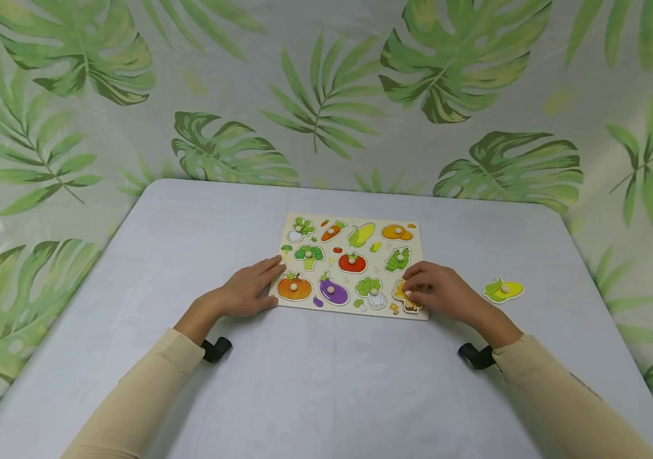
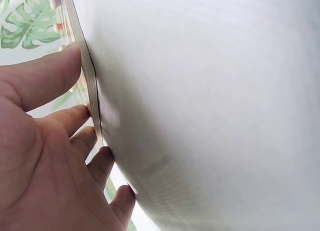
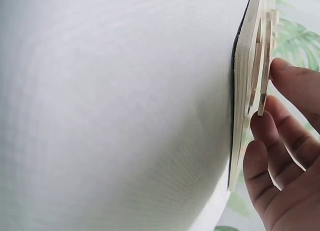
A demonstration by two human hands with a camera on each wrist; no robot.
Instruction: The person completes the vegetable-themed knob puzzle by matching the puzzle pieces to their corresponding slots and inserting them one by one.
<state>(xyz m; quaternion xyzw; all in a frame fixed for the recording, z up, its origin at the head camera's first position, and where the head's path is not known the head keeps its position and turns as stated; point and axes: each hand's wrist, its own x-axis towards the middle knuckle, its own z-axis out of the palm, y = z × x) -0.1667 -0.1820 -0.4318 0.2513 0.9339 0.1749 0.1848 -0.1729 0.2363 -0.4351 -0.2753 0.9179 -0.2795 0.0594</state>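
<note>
A wooden vegetable puzzle board [image 1: 375, 266] lies flat on the table, with several knobbed pieces in it. My left hand [image 1: 250, 287] rests at the board's left edge, its thumb and fingers spread and touching the side. At the lower right corner, my right hand [image 1: 447, 292] holds an orange-yellow mushroom puzzle piece [image 1: 412, 307] over its printed spot. In the right wrist view this piece [image 3: 263, 103] stands slightly off the board's face, tilted, with thumb and fingers about it. A corn piece [image 1: 504, 290] with a knob lies on the table, right of my right hand.
The table [image 1: 326, 389] has a white cloth. Behind it hangs a leaf-printed curtain [image 1: 349, 166]. A printed yellow corn picture [image 1: 362, 234] without a knob shows at the board's top. Black wrist devices [image 1: 217, 349] sit below both wrists.
</note>
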